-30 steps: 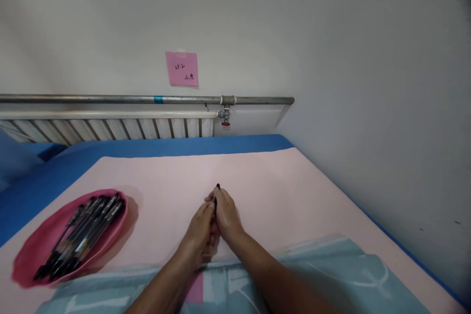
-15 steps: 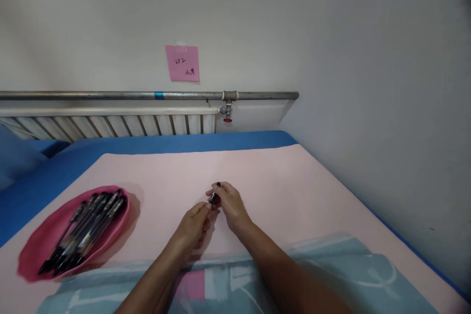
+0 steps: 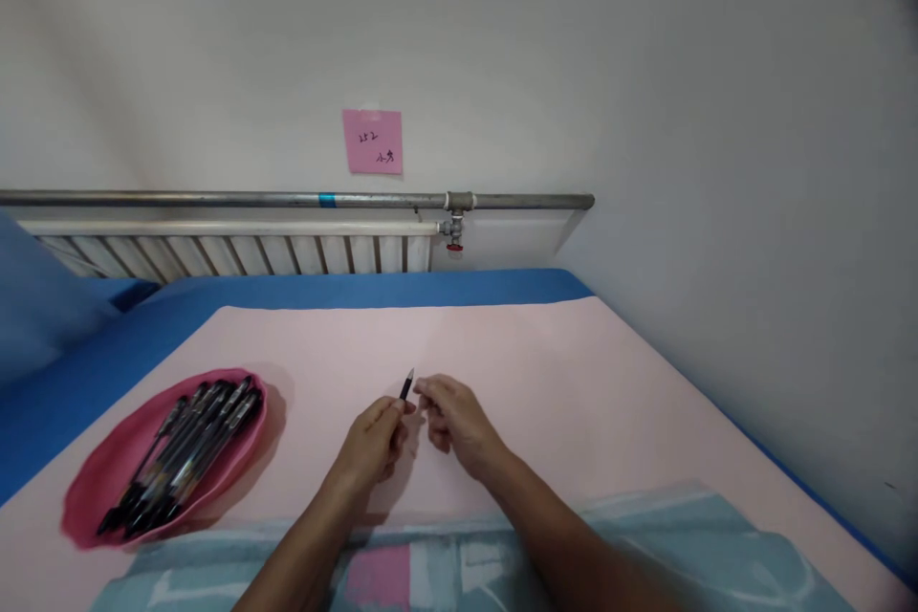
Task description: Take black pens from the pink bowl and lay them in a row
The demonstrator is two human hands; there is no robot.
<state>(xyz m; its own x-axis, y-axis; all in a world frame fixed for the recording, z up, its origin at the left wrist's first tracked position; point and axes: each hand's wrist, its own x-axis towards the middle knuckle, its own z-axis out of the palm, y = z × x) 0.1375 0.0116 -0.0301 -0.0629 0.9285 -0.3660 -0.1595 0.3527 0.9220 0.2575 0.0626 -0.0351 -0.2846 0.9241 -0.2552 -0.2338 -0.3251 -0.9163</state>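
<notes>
My left hand (image 3: 376, 436) is closed around a pen (image 3: 407, 384), with its bare pointed tip and black front part sticking up past the thumb. Most of the barrel is hidden inside that hand. Just to the right, my right hand (image 3: 459, 423) is held with its fingers curled and the thumb and forefinger close together, near the pen tip but apart from it. Whatever those fingers hold is hidden. At the left, a pink oval dish (image 3: 82, 507) holds several capped black pens (image 3: 187, 454) lying lengthwise in a pile.
A pale pink sheet (image 3: 545, 382) covers the surface, with a blue border (image 3: 402, 290) behind it. Light blue patterned cloth (image 3: 301, 545) lies at the near edge. Beyond stand a white radiator (image 3: 308, 256), a metal pipe (image 3: 273, 200) and a wall with a pink note (image 3: 373, 143).
Half a second ago both hands gripped the pen and a dark capped end showed. Now the right hand has come away and the tip is bare. The view has shifted slightly.
</notes>
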